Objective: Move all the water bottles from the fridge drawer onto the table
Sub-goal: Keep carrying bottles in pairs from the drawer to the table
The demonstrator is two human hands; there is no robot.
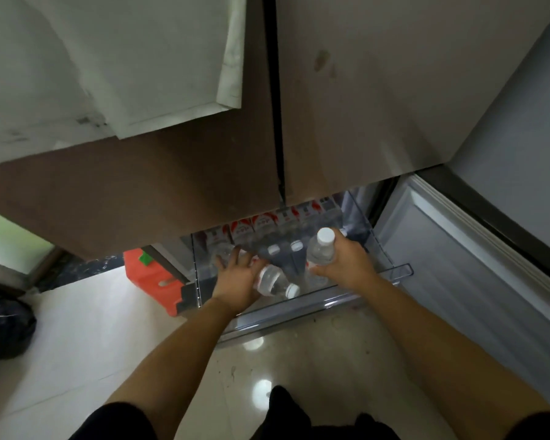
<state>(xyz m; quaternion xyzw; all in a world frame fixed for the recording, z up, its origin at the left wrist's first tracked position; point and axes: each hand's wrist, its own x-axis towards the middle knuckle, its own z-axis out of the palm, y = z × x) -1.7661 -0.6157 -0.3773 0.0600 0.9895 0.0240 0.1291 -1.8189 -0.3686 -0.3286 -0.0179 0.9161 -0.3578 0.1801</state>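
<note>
A clear fridge drawer [400, 270] is pulled out below the brown fridge doors. Several water bottles with red-and-white labels [264, 227] lie packed in it, caps towards me. My right hand [346, 262] grips one clear bottle [322, 249] upright, its white cap on top, just above the drawer. My left hand [238, 277] reaches into the drawer's left side with spread fingers and touches a lying bottle [275, 282] whose white cap points towards me. Whether the left fingers curl round that bottle is unclear.
An open fridge door [458, 265] stands to the right of the drawer. An orange box [153, 277] sits on the glossy tile floor [92, 328] to the left. A dark bag [4, 325] lies at far left. A white table edge [172, 100] overhangs above.
</note>
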